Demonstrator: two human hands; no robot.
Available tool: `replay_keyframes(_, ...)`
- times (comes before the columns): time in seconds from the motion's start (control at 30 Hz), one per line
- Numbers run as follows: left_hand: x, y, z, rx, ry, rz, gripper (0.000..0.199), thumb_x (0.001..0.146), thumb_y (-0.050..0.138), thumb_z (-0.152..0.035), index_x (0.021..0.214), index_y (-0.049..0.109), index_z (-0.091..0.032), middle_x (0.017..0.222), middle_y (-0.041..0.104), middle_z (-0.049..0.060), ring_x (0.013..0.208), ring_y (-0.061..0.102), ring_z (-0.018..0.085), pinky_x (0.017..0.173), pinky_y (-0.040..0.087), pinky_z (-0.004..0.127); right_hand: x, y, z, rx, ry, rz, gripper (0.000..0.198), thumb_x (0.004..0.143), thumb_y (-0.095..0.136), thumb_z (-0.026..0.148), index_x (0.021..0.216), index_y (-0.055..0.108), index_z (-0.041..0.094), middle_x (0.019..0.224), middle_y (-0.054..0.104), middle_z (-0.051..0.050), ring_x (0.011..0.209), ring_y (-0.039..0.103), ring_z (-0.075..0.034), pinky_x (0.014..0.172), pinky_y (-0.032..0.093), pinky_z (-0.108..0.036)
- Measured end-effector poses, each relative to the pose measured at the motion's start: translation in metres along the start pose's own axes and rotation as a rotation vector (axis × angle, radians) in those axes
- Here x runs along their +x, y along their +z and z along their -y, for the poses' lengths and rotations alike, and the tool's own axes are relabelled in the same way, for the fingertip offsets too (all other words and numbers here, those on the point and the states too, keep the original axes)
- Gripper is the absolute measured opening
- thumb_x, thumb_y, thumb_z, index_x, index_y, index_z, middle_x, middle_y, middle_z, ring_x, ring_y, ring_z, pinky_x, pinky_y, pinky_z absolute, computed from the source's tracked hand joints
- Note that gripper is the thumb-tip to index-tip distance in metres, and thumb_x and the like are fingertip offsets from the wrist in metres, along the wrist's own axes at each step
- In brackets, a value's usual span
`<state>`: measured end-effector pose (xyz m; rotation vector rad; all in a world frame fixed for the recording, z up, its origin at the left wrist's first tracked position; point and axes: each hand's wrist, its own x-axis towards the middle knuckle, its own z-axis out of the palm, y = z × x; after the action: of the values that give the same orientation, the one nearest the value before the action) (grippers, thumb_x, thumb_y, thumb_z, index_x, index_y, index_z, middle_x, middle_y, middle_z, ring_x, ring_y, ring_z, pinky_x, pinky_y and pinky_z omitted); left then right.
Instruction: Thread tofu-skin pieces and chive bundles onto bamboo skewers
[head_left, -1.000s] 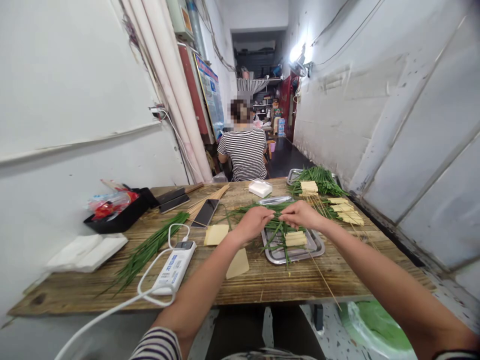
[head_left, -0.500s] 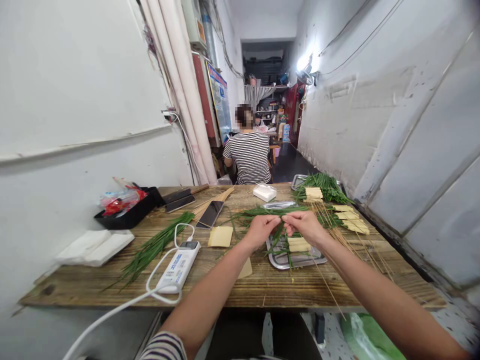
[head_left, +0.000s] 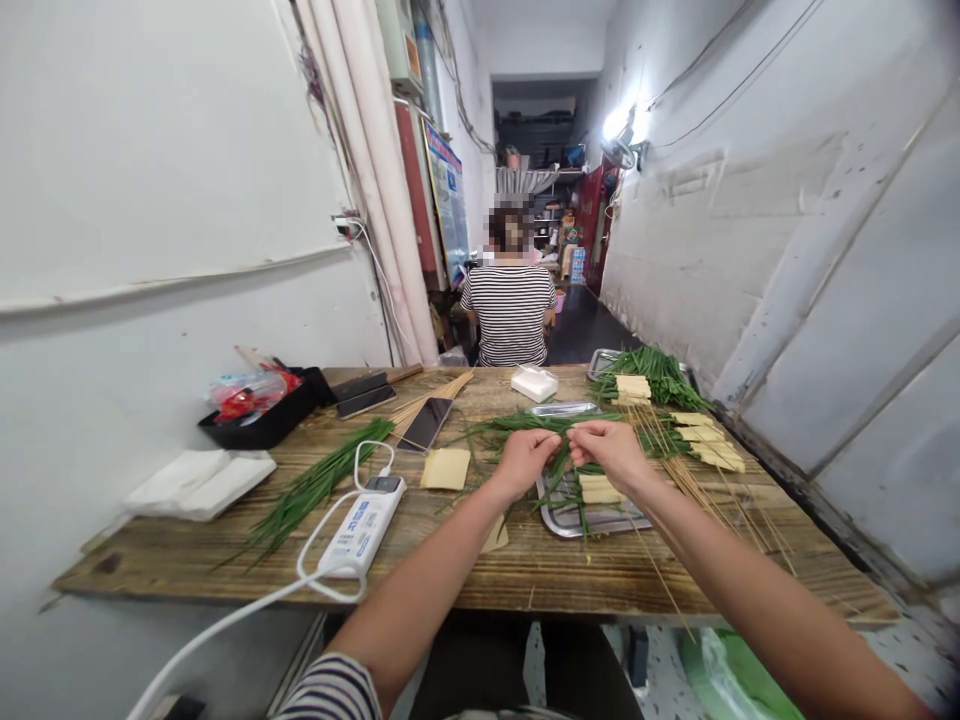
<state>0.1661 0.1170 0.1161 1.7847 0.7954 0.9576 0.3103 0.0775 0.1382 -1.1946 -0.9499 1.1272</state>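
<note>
My left hand and my right hand are close together over a metal tray, thumbs and fingertips pinched. Thin green chives hang at the fingertips; how far each hand grips them is partly hidden. Beneath my right hand, a skewered bundle of pale yellow tofu-skin-like sheets lies on the tray with greens poking out. Behind my hands lies a loose bunch of chives. A stack of square yellow sheets sits left of my left hand, and a single sheet lies partly behind my forearm.
Finished-looking skewers and a heap of chives occupy the right side. To the left are a power strip with its cable, a phone, more chives, napkins and a black bin. A person sits beyond the table.
The fingertips of my two hands have drawn slightly apart. The view has shifted a little, and the person beyond the table has changed posture slightly.
</note>
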Motion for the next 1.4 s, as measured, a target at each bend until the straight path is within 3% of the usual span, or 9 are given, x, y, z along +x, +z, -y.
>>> replay_keyframes(0.23, -0.009, 0.006, 0.003, -0.375, -0.211, 0.061, 0.041, 0.071, 0.062, -0.053, 0.065, 0.056, -0.013, 0.058, 0.052, -0.002, 0.049, 0.044, 0.007, 0.050, 0.035, 0.020, -0.002, 0.005, -0.010, 0.011, -0.039, -0.031, 0.032, 0.051, 0.081, 0.034, 0.072, 0.065, 0.015, 0.051, 0.063, 0.000, 0.044, 0.057, -0.012, 0.046, 0.053, -0.024)
replay_keyframes(0.4, -0.008, -0.002, 0.000, -0.358, -0.304, 0.087, 0.040, 0.068, 0.066, -0.050, 0.060, 0.055, -0.012, 0.055, 0.052, -0.002, 0.045, 0.039, 0.004, 0.045, 0.029, 0.018, -0.001, -0.003, -0.012, -0.135, -0.082, 0.028, 0.032, 0.061, 0.074, 0.039, 0.079, 0.066, 0.014, 0.056, 0.064, -0.001, 0.046, 0.058, -0.014, 0.050, 0.052, -0.029)
replay_keyframes(0.47, -0.007, -0.007, 0.000, -0.335, -0.316, 0.094, 0.038, 0.067, 0.067, -0.046, 0.058, 0.055, -0.012, 0.053, 0.052, -0.002, 0.045, 0.040, 0.005, 0.045, 0.028, 0.018, -0.001, -0.010, -0.007, -0.416, -0.231, 0.098, 0.029, 0.069, 0.068, 0.038, 0.085, 0.068, 0.014, 0.066, 0.066, -0.004, 0.053, 0.060, -0.016, 0.054, 0.053, -0.032)
replay_keyframes(0.63, -0.009, -0.019, -0.004, -0.309, -0.360, 0.190, 0.034, 0.064, 0.071, -0.042, 0.057, 0.057, -0.011, 0.054, 0.054, -0.002, 0.046, 0.041, 0.005, 0.045, 0.029, 0.019, -0.008, -0.019, 0.008, -1.096, -0.802, 0.374, 0.035, 0.081, 0.060, 0.024, 0.116, 0.062, 0.021, 0.109, 0.063, -0.010, 0.097, 0.060, -0.022, 0.083, 0.048, -0.035)
replay_keyframes(0.77, -0.013, -0.028, -0.007, -0.261, -0.398, 0.327, 0.038, 0.063, 0.072, -0.046, 0.060, 0.057, -0.011, 0.056, 0.054, -0.002, 0.047, 0.041, 0.005, 0.046, 0.028, 0.019, -0.014, -0.013, 0.008, -1.248, -0.842, 0.533, 0.024, 0.090, 0.049, 0.021, 0.106, 0.067, 0.020, 0.088, 0.066, -0.007, 0.079, 0.062, -0.016, 0.068, 0.046, -0.025)
replay_keyframes(0.9, -0.018, -0.038, -0.006, -0.289, -0.380, 0.460, 0.045, 0.064, 0.070, -0.053, 0.064, 0.058, -0.011, 0.058, 0.053, -0.002, 0.048, 0.041, 0.005, 0.048, 0.029, 0.019, -0.016, -0.010, 0.005, -1.251, -0.867, 0.526, 0.022, 0.091, 0.048, 0.021, 0.094, 0.070, 0.019, 0.080, 0.066, -0.006, 0.073, 0.061, -0.015, 0.064, 0.043, -0.023)
replay_keyframes(1.07, -0.026, -0.051, -0.004, -0.308, -0.337, 0.501, 0.046, 0.068, 0.068, -0.055, 0.063, 0.055, -0.011, 0.059, 0.050, -0.003, 0.051, 0.039, 0.005, 0.051, 0.029, 0.020, -0.013, -0.012, 0.009, -1.252, -0.871, 0.465, 0.021, 0.090, 0.049, 0.019, 0.088, 0.070, 0.016, 0.078, 0.067, -0.007, 0.071, 0.061, -0.016, 0.065, 0.043, -0.024)
replay_keyframes(1.17, -0.031, -0.054, -0.001, -0.339, -0.315, 0.458, 0.044, 0.068, 0.070, -0.051, 0.059, 0.052, -0.011, 0.056, 0.047, -0.004, 0.050, 0.038, 0.005, 0.049, 0.027, 0.019, -0.010, -0.010, 0.010, -1.267, -0.865, 0.451, 0.021, 0.089, 0.049, 0.019, 0.089, 0.070, 0.016, 0.079, 0.068, -0.007, 0.071, 0.061, -0.016, 0.065, 0.044, -0.024)
replay_keyframes(1.4, -0.035, -0.039, 0.013, -0.547, -0.511, 0.058, 0.035, 0.074, 0.069, -0.036, 0.056, 0.054, -0.009, 0.051, 0.050, -0.003, 0.040, 0.034, 0.002, 0.041, 0.019, 0.017, -0.009, 0.006, 0.005, -1.333, -0.831, 0.311, 0.020, 0.088, 0.050, 0.016, 0.087, 0.069, 0.016, 0.082, 0.068, -0.007, 0.076, 0.062, -0.016, 0.067, 0.042, -0.023)
